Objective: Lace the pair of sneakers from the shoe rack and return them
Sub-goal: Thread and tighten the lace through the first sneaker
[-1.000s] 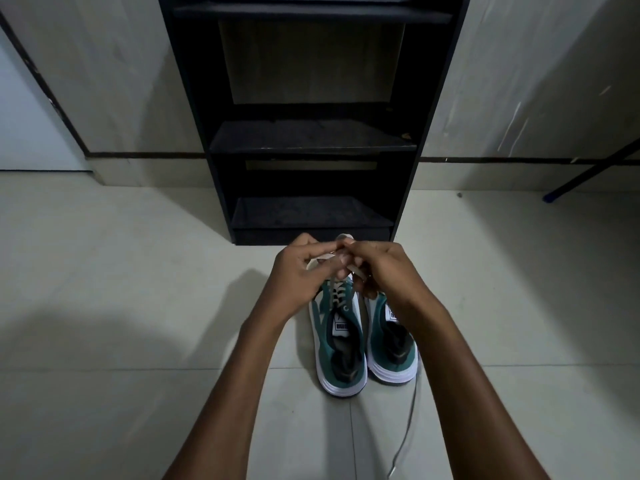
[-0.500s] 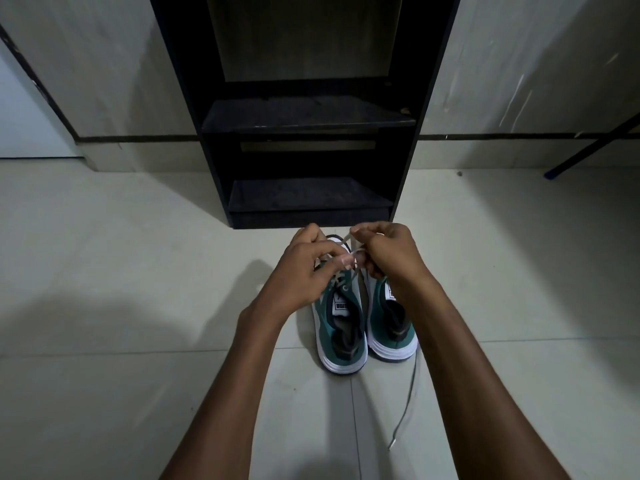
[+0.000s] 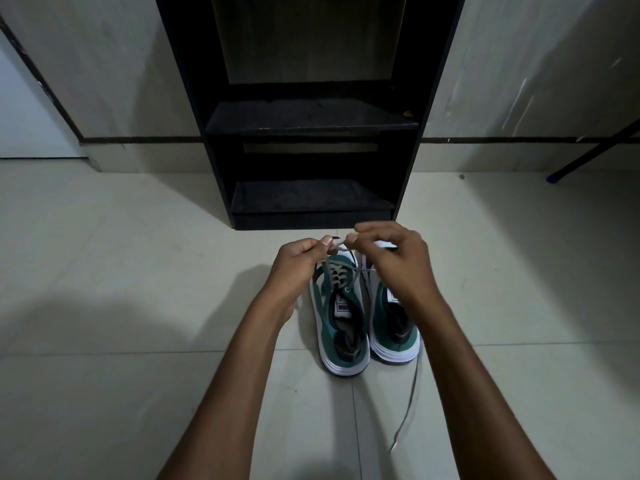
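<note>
Two green-and-white sneakers stand side by side on the tiled floor, toes toward the black shoe rack (image 3: 311,116). The left sneaker (image 3: 341,323) has grey lace crossed through its lower eyelets. My left hand (image 3: 299,263) pinches the lace (image 3: 341,249) above its toe, and my right hand (image 3: 394,261) pinches the same lace from the other side, fingers spread over the right sneaker (image 3: 394,327). A loose lace end (image 3: 410,400) trails on the floor behind the right sneaker.
The rack's two lower shelves (image 3: 311,199) hold nothing. A wall with a dark skirting line runs behind it. A dark slanted pole with a blue foot (image 3: 557,176) rests on the floor at the right. A white door is at far left.
The view tilted downward, so the rack sits higher in frame. My hands have drawn slightly apart, pulling the lace between them, and the right hand's fingers have opened out.
</note>
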